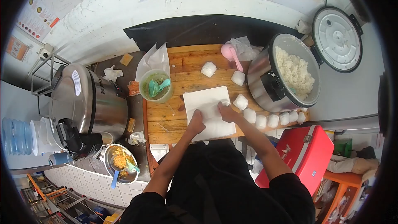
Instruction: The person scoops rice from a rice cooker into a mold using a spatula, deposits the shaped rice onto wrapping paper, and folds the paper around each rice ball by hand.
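Note:
A stack of white paper sheets (209,103) lies at the near edge of the wooden table. My left hand (196,122) is closed at the left part of the paper, thumb uppermost. Over the right part, my right hand (226,113) is closed too, its thumb against the top sheet. Both hands seem to pinch this paper; the undersides of the fingers are hidden. To the right of the stack, several small white rounded bundles (249,115) sit in a curved row. One more white bundle (208,69) is farther back.
Right of the table stands an open cooker of white rice (295,72); a red cool box (299,153) is below. A tub with green spoons (156,86) and a pink scoop (232,56) lie behind the paper. A closed steel cooker (89,103) and bowl of yellow food (121,160) are left.

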The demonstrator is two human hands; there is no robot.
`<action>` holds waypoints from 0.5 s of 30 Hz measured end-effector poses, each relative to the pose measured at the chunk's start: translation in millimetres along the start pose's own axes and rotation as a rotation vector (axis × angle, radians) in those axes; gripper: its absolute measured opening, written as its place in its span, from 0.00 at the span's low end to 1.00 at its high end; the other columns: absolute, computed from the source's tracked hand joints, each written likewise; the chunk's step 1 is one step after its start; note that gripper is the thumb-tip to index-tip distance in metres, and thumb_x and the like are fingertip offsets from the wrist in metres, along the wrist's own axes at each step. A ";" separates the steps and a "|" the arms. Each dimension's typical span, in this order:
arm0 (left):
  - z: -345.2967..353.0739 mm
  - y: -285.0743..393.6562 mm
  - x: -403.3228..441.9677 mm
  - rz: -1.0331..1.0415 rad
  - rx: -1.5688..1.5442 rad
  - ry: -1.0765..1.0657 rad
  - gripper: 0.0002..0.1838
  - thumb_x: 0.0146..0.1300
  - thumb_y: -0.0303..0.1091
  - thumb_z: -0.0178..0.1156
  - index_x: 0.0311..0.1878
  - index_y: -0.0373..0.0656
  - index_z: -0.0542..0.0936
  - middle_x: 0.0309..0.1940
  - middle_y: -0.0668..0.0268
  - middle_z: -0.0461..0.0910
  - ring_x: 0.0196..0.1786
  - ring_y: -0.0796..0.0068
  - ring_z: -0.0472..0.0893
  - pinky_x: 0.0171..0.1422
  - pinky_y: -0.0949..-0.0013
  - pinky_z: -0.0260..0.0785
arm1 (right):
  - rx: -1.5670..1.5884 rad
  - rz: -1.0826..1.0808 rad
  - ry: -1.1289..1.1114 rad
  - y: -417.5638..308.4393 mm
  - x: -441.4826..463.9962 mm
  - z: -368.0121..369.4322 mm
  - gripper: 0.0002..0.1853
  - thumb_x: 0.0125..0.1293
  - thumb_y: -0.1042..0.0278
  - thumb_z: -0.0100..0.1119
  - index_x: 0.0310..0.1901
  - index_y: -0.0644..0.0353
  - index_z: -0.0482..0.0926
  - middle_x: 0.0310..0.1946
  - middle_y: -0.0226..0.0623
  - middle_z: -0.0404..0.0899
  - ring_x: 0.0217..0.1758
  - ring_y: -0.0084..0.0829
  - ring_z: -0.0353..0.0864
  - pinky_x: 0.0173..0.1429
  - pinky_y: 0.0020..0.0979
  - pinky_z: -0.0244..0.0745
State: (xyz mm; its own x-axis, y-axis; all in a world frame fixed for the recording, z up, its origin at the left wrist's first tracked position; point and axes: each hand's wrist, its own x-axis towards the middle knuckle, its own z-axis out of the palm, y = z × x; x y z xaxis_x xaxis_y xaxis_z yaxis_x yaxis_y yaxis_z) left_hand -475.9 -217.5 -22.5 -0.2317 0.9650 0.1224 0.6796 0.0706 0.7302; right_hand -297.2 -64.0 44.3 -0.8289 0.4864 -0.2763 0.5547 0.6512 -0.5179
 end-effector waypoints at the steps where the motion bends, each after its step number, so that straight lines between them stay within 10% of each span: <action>1: 3.8 -5.3 0.0 0.002 0.002 -0.001 0.14 0.49 0.15 0.48 0.41 0.35 0.67 0.36 0.47 0.75 0.42 0.40 0.75 0.49 0.48 0.71 | 0.002 0.000 0.002 -5.7 1.3 -3.6 0.05 0.58 0.75 0.51 0.37 0.57 0.72 0.38 0.42 0.78 0.49 0.45 0.78 0.57 0.46 0.61; 10: -24.2 -12.1 51.3 0.027 0.397 -0.173 0.06 0.59 0.28 0.53 0.32 0.36 0.78 0.26 0.47 0.80 0.32 0.42 0.82 0.42 0.52 0.78 | -0.292 -0.006 -0.106 -21.1 60.4 -27.6 0.08 0.52 0.70 0.63 0.33 0.62 0.81 0.38 0.49 0.82 0.47 0.49 0.82 0.51 0.45 0.77; 15: -62.5 6.9 83.0 -0.127 0.185 -0.192 0.31 0.20 0.32 0.82 0.32 0.37 0.76 0.38 0.51 0.79 0.47 0.47 0.80 0.48 0.52 0.75 | -0.237 -0.011 0.061 -11.4 67.6 -21.6 0.07 0.50 0.71 0.68 0.29 0.62 0.81 0.35 0.47 0.81 0.45 0.49 0.82 0.50 0.44 0.77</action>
State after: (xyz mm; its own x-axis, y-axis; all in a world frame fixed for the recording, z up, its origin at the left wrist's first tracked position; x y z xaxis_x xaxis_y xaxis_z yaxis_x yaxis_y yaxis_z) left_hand -533.9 -152.7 34.7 -0.1996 0.9743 -0.1043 0.7730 0.2220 0.5943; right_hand -357.9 -26.0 49.0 -0.8330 0.5080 -0.2190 0.5531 0.7716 -0.3142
